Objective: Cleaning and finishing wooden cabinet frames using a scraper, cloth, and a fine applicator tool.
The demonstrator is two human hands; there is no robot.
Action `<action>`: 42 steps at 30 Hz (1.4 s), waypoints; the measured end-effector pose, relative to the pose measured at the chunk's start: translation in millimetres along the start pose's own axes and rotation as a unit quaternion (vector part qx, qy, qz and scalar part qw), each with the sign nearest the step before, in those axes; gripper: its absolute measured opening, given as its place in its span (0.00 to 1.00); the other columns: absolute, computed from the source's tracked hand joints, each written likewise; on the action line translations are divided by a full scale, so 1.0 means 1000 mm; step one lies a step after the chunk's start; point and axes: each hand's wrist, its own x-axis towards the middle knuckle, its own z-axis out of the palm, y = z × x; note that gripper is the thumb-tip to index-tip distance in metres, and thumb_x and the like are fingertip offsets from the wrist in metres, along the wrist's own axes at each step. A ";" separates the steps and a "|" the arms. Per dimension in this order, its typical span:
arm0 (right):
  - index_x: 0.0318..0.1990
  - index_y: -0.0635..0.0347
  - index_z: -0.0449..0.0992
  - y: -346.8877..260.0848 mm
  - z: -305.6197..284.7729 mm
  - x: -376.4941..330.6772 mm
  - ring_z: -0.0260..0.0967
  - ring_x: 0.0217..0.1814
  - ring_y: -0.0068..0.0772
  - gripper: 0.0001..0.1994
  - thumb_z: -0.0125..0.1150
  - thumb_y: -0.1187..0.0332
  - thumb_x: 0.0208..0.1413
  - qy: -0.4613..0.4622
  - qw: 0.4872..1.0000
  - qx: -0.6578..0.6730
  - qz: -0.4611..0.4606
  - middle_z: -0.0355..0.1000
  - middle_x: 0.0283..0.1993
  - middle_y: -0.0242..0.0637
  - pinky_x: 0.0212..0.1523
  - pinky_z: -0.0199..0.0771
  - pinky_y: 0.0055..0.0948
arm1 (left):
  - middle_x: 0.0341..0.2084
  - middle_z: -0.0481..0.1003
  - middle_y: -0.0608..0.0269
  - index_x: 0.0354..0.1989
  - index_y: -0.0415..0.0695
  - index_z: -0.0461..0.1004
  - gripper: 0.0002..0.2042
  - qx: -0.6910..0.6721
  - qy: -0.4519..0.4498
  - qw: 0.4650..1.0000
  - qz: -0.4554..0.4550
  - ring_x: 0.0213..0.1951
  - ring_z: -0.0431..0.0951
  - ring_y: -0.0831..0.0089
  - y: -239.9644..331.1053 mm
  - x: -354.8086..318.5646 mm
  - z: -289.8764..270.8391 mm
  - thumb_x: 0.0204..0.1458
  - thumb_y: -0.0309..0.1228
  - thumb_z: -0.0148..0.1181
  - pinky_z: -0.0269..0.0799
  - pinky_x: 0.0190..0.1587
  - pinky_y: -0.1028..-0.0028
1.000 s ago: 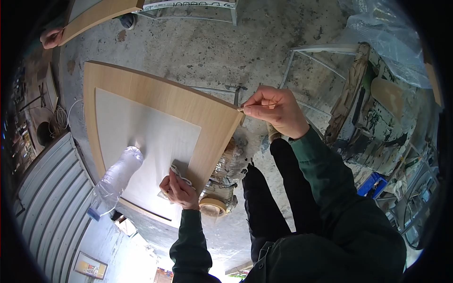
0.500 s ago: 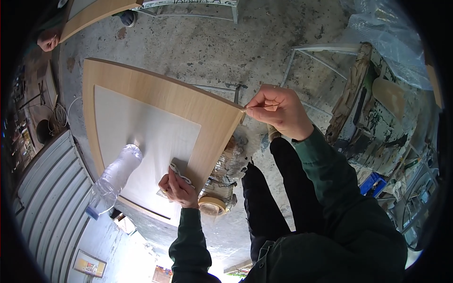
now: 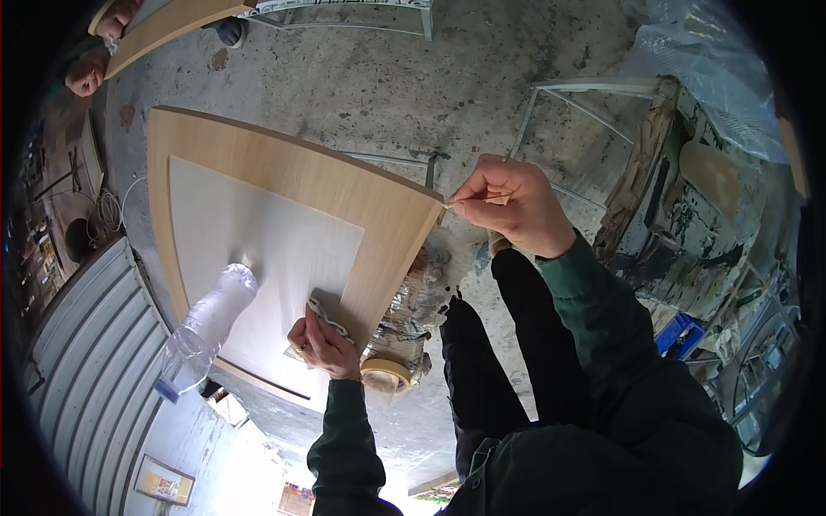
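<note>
A door-like panel (image 3: pixel 396 232) with a light wood-grain frame and a pale inset lies before me. My left hand (image 3: pixel 323 344) is closed on a folded white cloth (image 3: pixel 325 311), pressed on the inset near the frame's near right part. My right hand (image 3: pixel 514 205) pinches thumb and finger together at the panel's right corner. Something small and thin shows between those fingertips, too small to name. A clear plastic bottle (image 3: pixel 211 320) with a blue cap stands on the left part of the inset.
A roll of tape (image 3: pixel 385 376) lies below the panel's right edge. At upper left another person's hands (image 3: pixel 86 76) are at a similar panel (image 3: pixel 172 39). Metal frames (image 3: pixel 594 86), a battered bench (image 3: pixel 662 215), plastic wrap (image 3: pixel 714 77) and a blue crate (image 3: pixel 680 335) stand right.
The panel has shifted very slightly to the left. My hands hold nearly the same places. A second hand of the other person has come into view at upper left.
</note>
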 end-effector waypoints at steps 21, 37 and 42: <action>0.28 0.68 0.74 -0.005 0.001 -0.005 0.71 0.29 0.22 0.03 0.60 0.77 0.48 0.008 0.999 -0.005 0.033 0.70 0.28 0.33 0.34 0.72 0.21 | 0.34 0.64 0.57 0.49 0.38 0.71 0.13 0.006 -0.001 1.000 0.010 0.34 0.68 0.67 -0.001 -0.001 0.000 0.56 0.23 0.48 0.66 0.32 0.71; 0.32 0.65 0.73 -0.009 -0.010 -0.059 0.68 0.33 0.17 0.02 0.59 0.78 0.50 0.164 0.984 0.043 0.045 0.71 0.29 0.30 0.38 0.66 0.18 | 0.31 0.69 0.59 0.40 0.38 0.75 0.10 -0.119 -0.040 0.991 0.054 0.34 0.71 0.66 0.076 0.056 -0.023 0.49 0.20 0.55 0.68 0.35 0.72; 0.31 0.64 0.73 -0.010 0.008 -0.075 0.65 0.33 0.15 0.01 0.58 0.79 0.51 0.186 0.977 0.085 0.062 0.68 0.28 0.26 0.38 0.62 0.16 | 0.29 0.69 0.61 0.37 0.42 0.78 0.09 -0.204 -0.151 0.946 0.203 0.31 0.69 0.67 0.114 0.147 0.004 0.45 0.25 0.60 0.64 0.35 0.69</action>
